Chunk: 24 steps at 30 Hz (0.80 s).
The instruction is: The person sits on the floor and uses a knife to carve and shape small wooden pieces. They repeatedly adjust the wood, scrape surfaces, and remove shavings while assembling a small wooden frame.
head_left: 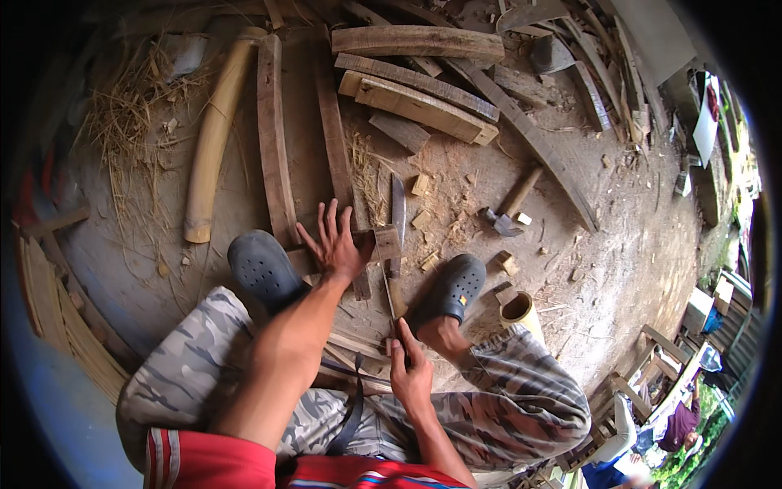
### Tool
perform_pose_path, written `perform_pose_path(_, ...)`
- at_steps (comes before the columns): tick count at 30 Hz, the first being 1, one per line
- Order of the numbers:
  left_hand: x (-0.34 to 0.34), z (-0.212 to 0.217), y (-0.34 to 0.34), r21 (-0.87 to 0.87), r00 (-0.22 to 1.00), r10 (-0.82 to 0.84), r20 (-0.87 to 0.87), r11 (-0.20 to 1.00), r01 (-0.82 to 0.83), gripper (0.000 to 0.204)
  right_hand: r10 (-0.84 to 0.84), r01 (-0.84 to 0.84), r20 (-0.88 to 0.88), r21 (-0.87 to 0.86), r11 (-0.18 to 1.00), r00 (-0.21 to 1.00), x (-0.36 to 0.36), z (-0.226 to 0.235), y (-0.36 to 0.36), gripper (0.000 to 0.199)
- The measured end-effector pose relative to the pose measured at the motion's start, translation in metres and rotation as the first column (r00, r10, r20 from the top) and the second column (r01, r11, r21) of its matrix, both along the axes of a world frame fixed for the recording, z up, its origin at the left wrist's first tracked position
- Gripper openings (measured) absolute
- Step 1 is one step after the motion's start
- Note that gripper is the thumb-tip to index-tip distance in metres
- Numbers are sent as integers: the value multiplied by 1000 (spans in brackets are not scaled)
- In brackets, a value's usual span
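My left hand (pixel 332 247), fingers spread, presses down on a short wooden bar (pixel 386 243) that lies across two long wooden strips. One strip (pixel 277 138) runs up at the left and the other strip (pixel 332 130) beside it. My right hand (pixel 410 367) is closed around the grip of a thin, narrow tool (pixel 389 285); seen nearly edge-on, its exact kind is unclear. Its far end reaches close to the bar's right end. Beside it on the ground lies a large knife (pixel 398 208) with a pale wooden handle, partly behind the bar's end.
My clogs (pixel 265 267) flank the bar. A hammer (pixel 509 208) and wood offcuts (pixel 420 184) lie to the right. Several beams (pixel 415 41) are stacked at the far side. A bamboo pole (pixel 216 147) lies left; a bamboo tube (pixel 518 308) stands near my right knee.
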<state>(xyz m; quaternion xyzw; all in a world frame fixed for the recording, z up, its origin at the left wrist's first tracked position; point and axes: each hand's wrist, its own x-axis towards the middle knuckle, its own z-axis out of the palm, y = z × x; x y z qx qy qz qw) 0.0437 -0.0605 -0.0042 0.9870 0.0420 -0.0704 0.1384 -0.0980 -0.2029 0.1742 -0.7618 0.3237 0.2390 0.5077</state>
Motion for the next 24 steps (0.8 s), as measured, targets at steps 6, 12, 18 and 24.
perform_pose_path(6, -3, -7, 1, -2, 997, 12, 73, 1000, -12, 76, 21, -24, -31, -90, 996, 999, -23, 5, -4, 39)
perform_pose_path(12, -3, -8, 1, -15, 996, 29, 89, 1000, -27, 79, 113, -67, 402, -127, 990, 909, 17, -32, 11, 40)
perform_pose_path(18, -3, -17, 1, -22, 991, 12, 130, 1000, -9, 82, 95, -91, 29, -110, 990, 995, -19, 0, -5, 39)
perform_pose_path(24, -5, -18, 3, 58, 992, -34, 120, 998, 27, 84, 53, -28, 331, -78, 997, 942, 21, -41, 9, 39)
